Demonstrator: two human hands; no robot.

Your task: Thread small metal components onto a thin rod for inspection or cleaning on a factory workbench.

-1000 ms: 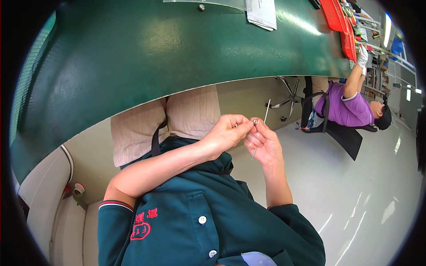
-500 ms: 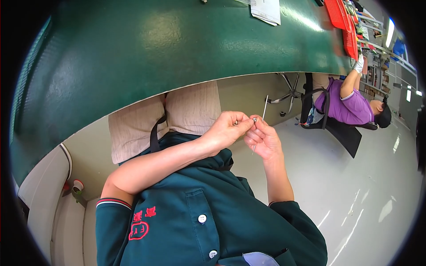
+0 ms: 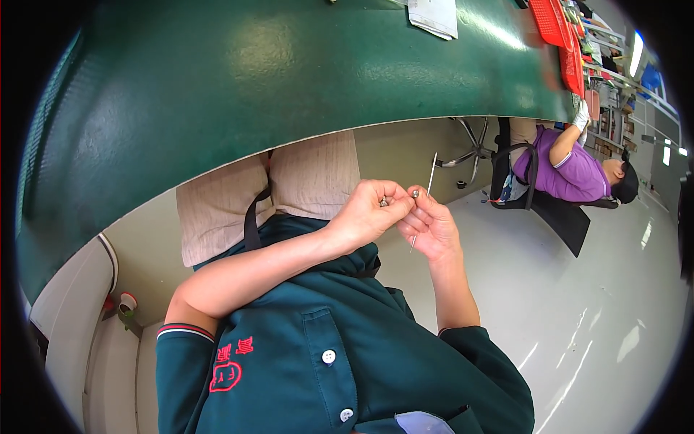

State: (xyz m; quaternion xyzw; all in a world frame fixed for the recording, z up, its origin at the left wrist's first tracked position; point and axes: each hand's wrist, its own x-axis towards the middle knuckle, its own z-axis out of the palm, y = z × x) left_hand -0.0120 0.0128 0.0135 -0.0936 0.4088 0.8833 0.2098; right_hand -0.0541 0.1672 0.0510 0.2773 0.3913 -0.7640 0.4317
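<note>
My left hand (image 3: 367, 211) and my right hand (image 3: 435, 228) meet fingertip to fingertip above my lap, both closed. A thin, straight metal rod (image 3: 432, 175) runs through my right hand; its upper end stands clear of the fingers and its lower end shows below them. Between the fingertips of both hands sits a small round metal piece (image 3: 415, 194); which hand grips it, I cannot tell. Another small shiny metal piece (image 3: 384, 202) lies within the curled fingers of my left hand, mostly hidden.
A green-topped table (image 3: 289, 79) stretches in front of me, with white papers (image 3: 432, 17) near its far edge. Red plastic baskets (image 3: 551, 25) lie at the far right. There a co-worker in a purple shirt (image 3: 567, 170) sits on a black chair (image 3: 533, 177), wearing white gloves.
My hands stay almost in place, with a slight shift of the fingers; the metal piece in my left hand shows a little more. The co-worker's gloved hand has moved slightly.
</note>
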